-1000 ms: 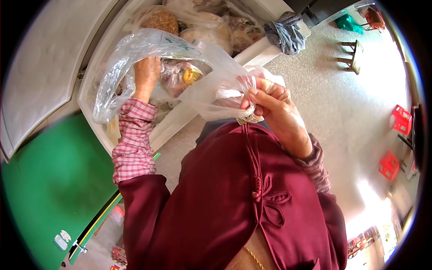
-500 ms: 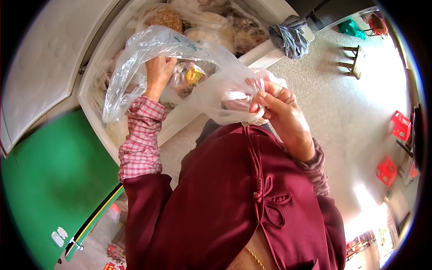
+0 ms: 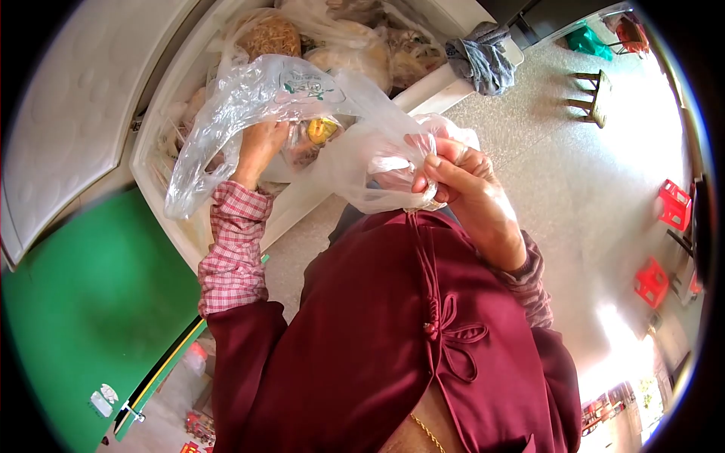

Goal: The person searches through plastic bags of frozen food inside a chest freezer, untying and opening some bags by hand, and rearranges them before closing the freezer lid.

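Observation:
My right hand [image 3: 464, 181] pinches the gathered end of a translucent plastic bag [image 3: 226, 113] with green print. The bag spreads leftward over the near side of an open white chest [image 3: 291, 211]. Below its raised edge, my left hand [image 3: 260, 147] reaches down into the chest; its fingertips are hidden by the plastic. Beside that hand lies a clear packet with a yellow piece [image 3: 321, 130]. Something pinkish shows inside plastic close to my right hand. Farther back in the chest are several bagged foods, one of them brown and shredded [image 3: 268, 38].
A grey cloth [image 3: 483, 59] hangs on the chest's right corner. The raised white lid [image 3: 75, 98] is at the left, above a green panel [image 3: 98, 302]. On the floor at the right stand a wooden stool [image 3: 596, 98] and red plastic stools [image 3: 651, 282].
My left hand first moved right, then dipped lower under the plastic, so its fingers are now covered. The bag's raised edge has shifted and its green print faces up more. My right hand keeps its pinch.

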Tool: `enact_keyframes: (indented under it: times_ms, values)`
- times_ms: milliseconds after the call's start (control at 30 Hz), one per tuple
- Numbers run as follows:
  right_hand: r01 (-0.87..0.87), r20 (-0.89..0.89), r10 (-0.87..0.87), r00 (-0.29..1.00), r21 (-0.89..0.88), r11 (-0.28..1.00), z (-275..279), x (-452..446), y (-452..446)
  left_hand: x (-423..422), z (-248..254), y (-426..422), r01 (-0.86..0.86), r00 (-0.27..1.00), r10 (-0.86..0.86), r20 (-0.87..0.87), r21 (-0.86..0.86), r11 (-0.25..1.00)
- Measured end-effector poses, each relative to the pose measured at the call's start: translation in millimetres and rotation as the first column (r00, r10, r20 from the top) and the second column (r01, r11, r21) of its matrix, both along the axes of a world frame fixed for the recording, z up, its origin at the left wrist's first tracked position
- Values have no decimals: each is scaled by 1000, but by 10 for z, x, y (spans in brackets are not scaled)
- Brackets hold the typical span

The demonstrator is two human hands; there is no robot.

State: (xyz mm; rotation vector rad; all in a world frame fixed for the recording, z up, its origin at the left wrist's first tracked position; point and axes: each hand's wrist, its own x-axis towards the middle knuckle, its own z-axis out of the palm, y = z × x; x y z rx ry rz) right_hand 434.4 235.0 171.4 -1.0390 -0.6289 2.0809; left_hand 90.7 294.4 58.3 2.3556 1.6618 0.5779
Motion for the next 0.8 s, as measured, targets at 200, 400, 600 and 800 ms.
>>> enact_keyframes:
  times_ms: [200,400,600,800]
  values:
    - [-12,9,12,1000,-12,1000,24,-4,6,185,284,-269,-217,945,47,-324,-511,832]
    - [-119,-28,119,993,-9,993,-2,19,10,188,-61,-538,-304,952,258,-166,-624,719]
    - [-112,-11,111,994,-18,994,16,-1,6,268,71,-431,-185,940,342,13,-821,541]
    - [-104,-35,103,994,-7,995,3,15,34,399,388,-342,1,651,699,297,-921,390]
